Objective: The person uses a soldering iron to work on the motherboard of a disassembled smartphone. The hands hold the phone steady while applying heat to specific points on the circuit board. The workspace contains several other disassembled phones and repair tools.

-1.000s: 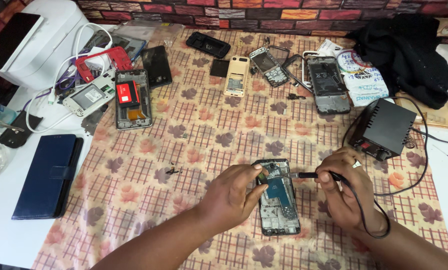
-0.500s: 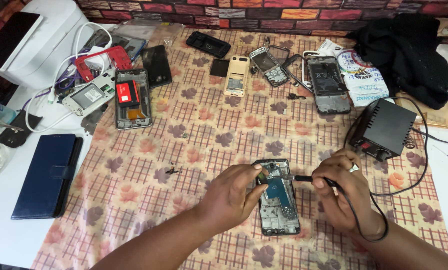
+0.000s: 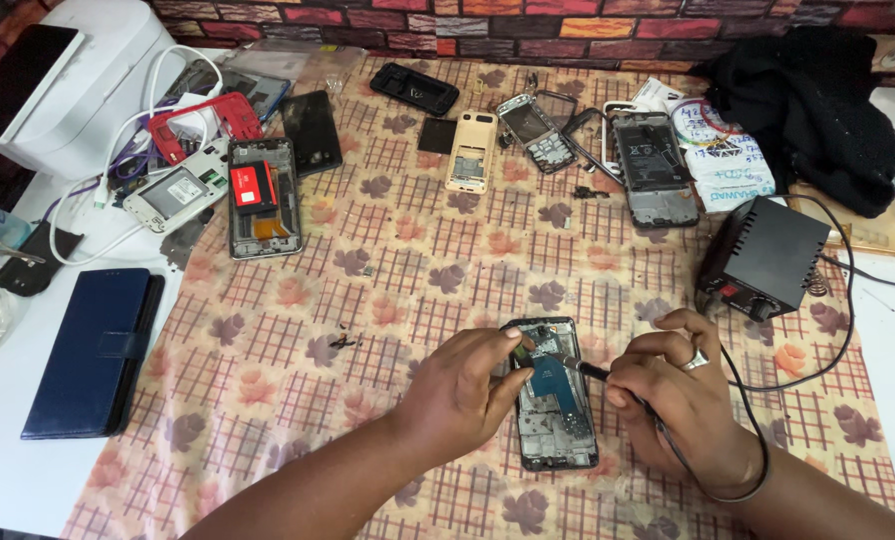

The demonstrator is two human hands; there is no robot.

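I pin the opened phone (image 3: pixel 556 395) flat with my left hand (image 3: pixel 465 390), fingers curled over its edge, while my right hand (image 3: pixel 673 395), closed around the soldering iron (image 3: pixel 590 370), touches only the upper board, lightly.

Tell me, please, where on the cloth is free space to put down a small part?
The widest bare cloth lies mid-table, between the row of phones and the opened phone. More lies between the blue case and the left hand, save small bits. Crowded: the far edge, the cables at left, and around the black box.
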